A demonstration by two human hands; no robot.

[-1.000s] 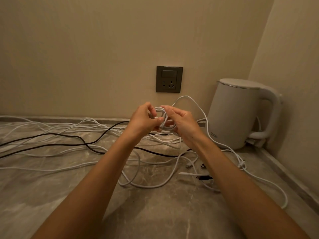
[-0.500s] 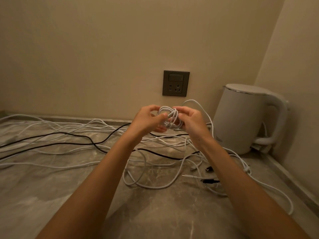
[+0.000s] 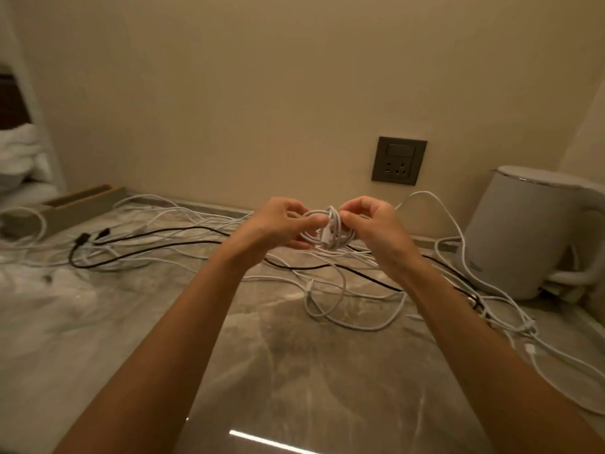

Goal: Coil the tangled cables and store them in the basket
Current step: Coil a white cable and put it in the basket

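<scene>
left hand (image 3: 268, 224), right hand (image 3: 376, 224): pinch white cable coil (image 3: 330, 232) | above marble counter (image 3: 294, 371)

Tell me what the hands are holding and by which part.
Both hold one small coil of white cable: the left hand grips its left side, and the right hand pinches its right side near the top.

We record a plain beige back wall (image 3: 262, 93) meeting a second beige wall (image 3: 586, 126) in the right-hand corner. A dark grey socket plate (image 3: 398, 160), switch above outlets, sits low in the back wall. The worktop (image 3: 294, 371) is polished grey-brown stone with pale veining; a bright strip of reflected light (image 3: 262, 441) lies near its front edge. A white kettle (image 3: 520, 237) stands in the right corner. White bedding (image 3: 19, 155) shows far left. Lighting is warm and dim.
</scene>
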